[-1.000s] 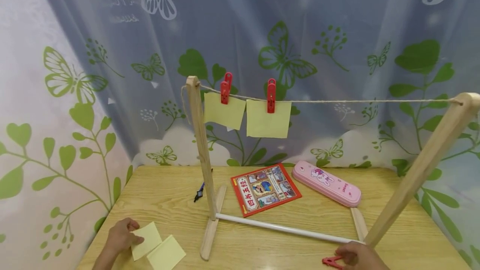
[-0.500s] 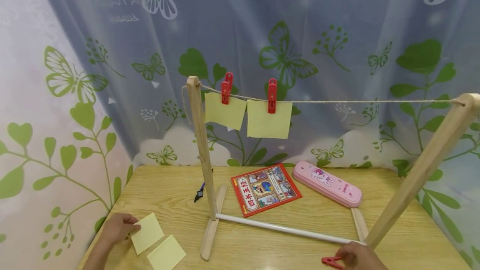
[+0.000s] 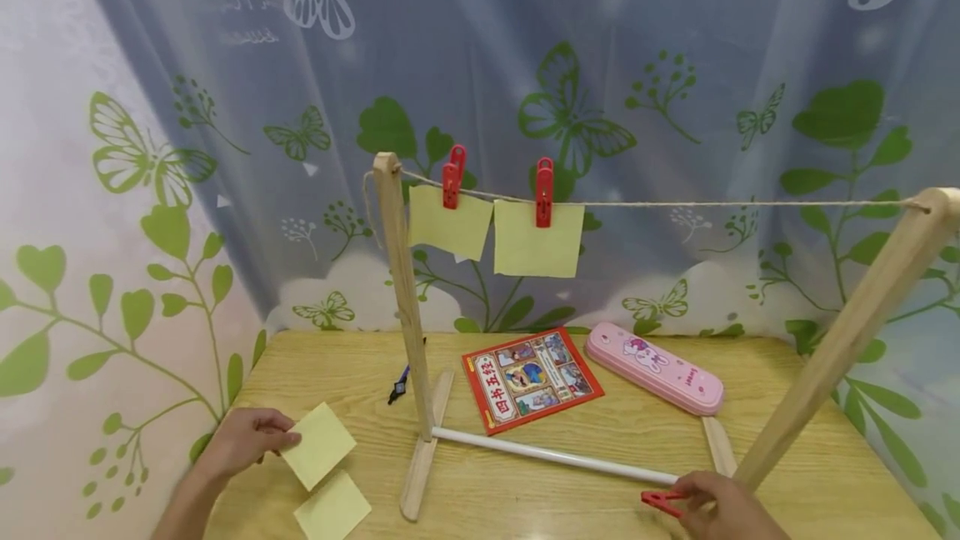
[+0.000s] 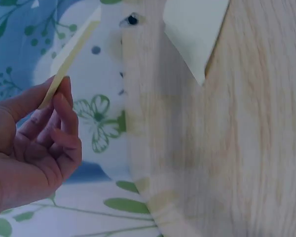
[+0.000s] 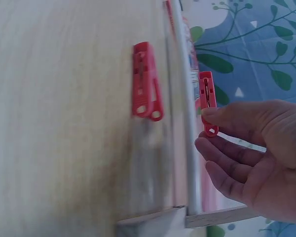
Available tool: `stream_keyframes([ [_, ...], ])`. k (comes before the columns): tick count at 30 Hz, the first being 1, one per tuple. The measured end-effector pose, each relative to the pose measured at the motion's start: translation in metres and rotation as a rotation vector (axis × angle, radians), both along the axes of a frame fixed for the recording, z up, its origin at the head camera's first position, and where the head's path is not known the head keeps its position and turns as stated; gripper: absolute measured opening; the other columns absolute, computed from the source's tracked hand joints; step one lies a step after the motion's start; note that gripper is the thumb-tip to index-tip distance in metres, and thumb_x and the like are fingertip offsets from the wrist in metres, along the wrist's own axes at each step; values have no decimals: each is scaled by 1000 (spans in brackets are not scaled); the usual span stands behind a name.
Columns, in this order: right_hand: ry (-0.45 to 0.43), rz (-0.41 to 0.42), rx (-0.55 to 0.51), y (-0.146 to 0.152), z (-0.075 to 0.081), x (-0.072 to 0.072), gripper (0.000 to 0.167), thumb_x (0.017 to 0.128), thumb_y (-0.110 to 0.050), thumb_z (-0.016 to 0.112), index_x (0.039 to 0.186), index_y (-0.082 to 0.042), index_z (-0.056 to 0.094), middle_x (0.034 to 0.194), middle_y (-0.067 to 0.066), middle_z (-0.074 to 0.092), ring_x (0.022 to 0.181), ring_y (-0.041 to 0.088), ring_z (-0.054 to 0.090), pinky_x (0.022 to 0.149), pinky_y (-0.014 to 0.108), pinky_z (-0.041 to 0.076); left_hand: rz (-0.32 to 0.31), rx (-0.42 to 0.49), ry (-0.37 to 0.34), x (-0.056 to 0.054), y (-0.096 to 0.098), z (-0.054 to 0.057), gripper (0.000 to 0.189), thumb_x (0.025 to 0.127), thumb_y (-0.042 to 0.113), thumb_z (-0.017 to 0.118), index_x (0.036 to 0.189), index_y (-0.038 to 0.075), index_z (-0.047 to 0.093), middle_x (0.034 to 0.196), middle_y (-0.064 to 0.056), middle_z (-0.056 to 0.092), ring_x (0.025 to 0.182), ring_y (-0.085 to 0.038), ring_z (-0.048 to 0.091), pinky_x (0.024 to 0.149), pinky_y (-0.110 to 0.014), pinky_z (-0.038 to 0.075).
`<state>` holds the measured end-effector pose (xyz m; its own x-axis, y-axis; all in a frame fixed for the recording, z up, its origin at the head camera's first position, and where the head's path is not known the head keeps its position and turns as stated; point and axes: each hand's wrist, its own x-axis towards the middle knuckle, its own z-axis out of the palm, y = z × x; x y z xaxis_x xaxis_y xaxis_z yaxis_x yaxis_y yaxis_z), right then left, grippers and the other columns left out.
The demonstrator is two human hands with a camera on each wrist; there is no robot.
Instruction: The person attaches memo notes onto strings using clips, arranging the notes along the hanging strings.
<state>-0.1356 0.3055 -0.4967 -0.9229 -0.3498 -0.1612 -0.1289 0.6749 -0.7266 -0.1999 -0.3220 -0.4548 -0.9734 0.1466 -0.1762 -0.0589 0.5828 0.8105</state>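
Note:
Between thumb and fingers my left hand (image 3: 247,444) pinches a square yellow paper note (image 3: 322,446), raised above the table; the left wrist view shows this note (image 4: 71,52) nearly edge-on. A second yellow note (image 3: 334,509) lies just below it on the wood. At the lower right, my right hand (image 3: 723,507) pinches a red clothespin (image 5: 207,96) by its handle end. Another red clothespin (image 5: 147,81) lies on the table in the right wrist view. Two more yellow notes (image 3: 450,227) hang from the string (image 3: 712,203), each under a red clothespin (image 3: 544,192).
A wooden frame with a left post (image 3: 407,307), a right post (image 3: 847,340) and a white bottom bar (image 3: 555,455) stands on the table (image 3: 330,382). Behind the bar lie a red-bordered book (image 3: 532,379), a pink pencil case (image 3: 654,367) and a dark pen (image 3: 398,390).
My left hand has lifted a yellow note off the table and carried it to the right and up. The right hand has risen slightly with its clothespin.

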Motion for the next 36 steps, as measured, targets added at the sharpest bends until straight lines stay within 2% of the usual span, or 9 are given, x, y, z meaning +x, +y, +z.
stream_keyframes([
  [4,61,-5,46,-2,11,-1,28,83,-19,71,104,-1,63,98,10,67,78,-2,59,63,21,49,-74,108,-27,0,17,6,27,86,15,68,96,-9,60,69,11,66,63,-3,55,54,-23,45],
  [10,270,7,71,-7,29,-1,26,80,-15,74,100,-3,64,93,11,67,76,-5,57,62,22,52,-133,220,-53,2,52,16,19,83,13,70,89,-3,62,60,12,57,64,-5,55,59,-27,52],
  [16,316,-92,126,-20,53,-3,28,79,-21,76,102,-10,65,97,3,68,76,-4,58,61,21,49,-209,340,-66,2,87,21,13,82,12,72,79,6,60,64,9,59,63,-8,59,63,-30,56],
  [19,362,-136,127,-29,66,-5,28,77,-20,77,102,-11,66,95,-1,69,74,-6,58,60,20,48,-215,343,-55,2,105,21,16,82,15,73,77,8,60,65,8,60,60,-7,56,61,-27,53],
  [25,495,-177,64,-40,88,-8,24,80,-17,75,102,-12,67,89,-7,66,74,-8,57,59,21,49,-234,343,1,2,145,24,28,82,17,73,84,-5,57,64,8,55,56,-4,43,52,-21,40],
  [31,588,-196,-6,-48,116,-10,23,83,-15,73,105,-12,66,90,-5,65,76,-6,56,62,20,52,-292,475,55,0,185,23,27,85,12,70,89,-10,55,68,8,58,57,-3,48,52,-17,42],
  [36,661,-200,-26,-54,147,-9,25,84,-14,72,108,-12,67,95,-4,63,78,-6,55,66,13,49,-231,624,70,0,219,24,17,83,10,72,80,3,56,64,9,56,54,-4,47,52,-16,39],
])
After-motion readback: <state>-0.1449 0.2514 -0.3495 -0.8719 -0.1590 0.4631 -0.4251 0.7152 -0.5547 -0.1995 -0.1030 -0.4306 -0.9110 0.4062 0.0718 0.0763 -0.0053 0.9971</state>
